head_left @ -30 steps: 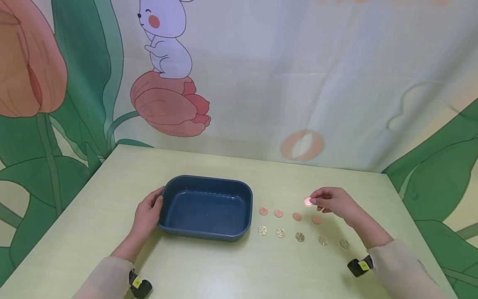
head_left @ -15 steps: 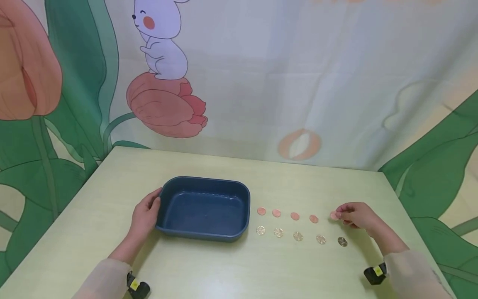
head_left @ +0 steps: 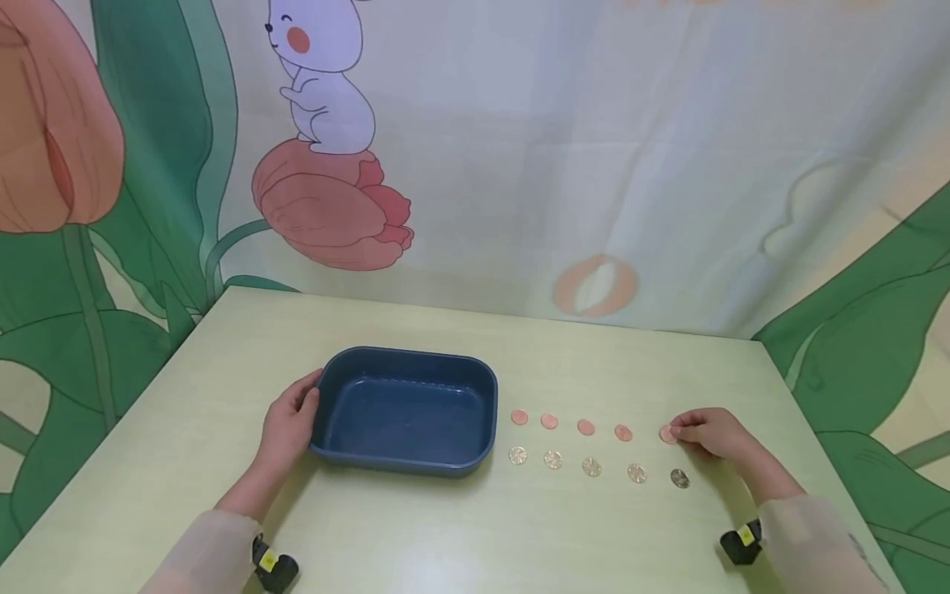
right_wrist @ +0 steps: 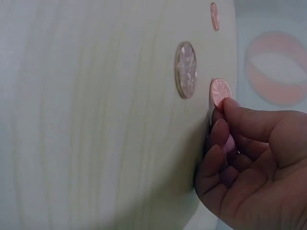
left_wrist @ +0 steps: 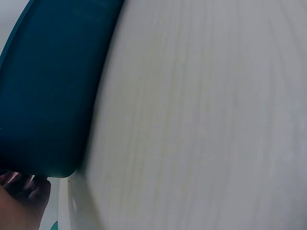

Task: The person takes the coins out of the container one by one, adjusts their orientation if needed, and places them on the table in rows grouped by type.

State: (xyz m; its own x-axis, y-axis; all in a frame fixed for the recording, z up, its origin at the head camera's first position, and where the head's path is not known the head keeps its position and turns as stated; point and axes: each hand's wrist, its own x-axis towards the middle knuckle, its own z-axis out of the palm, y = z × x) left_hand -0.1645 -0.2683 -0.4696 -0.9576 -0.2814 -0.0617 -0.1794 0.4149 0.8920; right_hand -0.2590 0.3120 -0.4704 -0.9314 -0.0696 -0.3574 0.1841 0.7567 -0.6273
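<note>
With thumb and fingertips my right hand (head_left: 711, 432) pinches a copper-coloured coin (head_left: 668, 434) low at the right end of the back row. In the right wrist view the coin (right_wrist: 220, 92) leans slightly, thumb on its edge; whether it touches the table is unclear. Several copper-coloured coins (head_left: 586, 427) lie to its left. A front row of silvery-gold coins (head_left: 591, 467) runs parallel, one patterned coin (right_wrist: 186, 70) near the hand. My left hand (head_left: 289, 419) rests against the left outer wall of a dark blue rectangular box (head_left: 404, 473), its fingertips partly hidden behind the wall.
The box stands upright on the pale wood-grain table (head_left: 416, 536), left of both coin rows. Behind the table's back edge hangs a curtain (head_left: 490, 190) printed with flowers and a white animal. Each wrist carries a small black camera (head_left: 742, 543).
My right hand has moved right and toward me, bringing the pinched coin down to the right end of the back row. The left hand stays at the box.
</note>
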